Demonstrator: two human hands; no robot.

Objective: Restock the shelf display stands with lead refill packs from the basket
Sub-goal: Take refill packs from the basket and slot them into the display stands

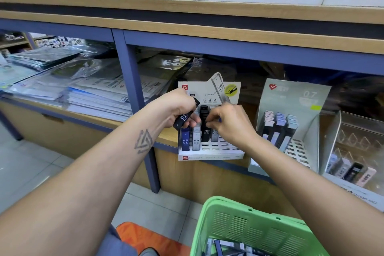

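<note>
Your left hand holds a spare black lead refill pack in curled fingers, parked just above the white display stand's left rear corner so it's ready once a slot opens. That pack's long axis tilts, top end toward the stand's backboard. Your right hand pinches the top of another black pack, upright in a middle row, probably seating it. More stock lies in the green basket below the shelf.

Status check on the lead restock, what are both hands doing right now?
Left hand grips black HB pack. Right hand pinches pack in white stand. Nothing in the way.
</note>
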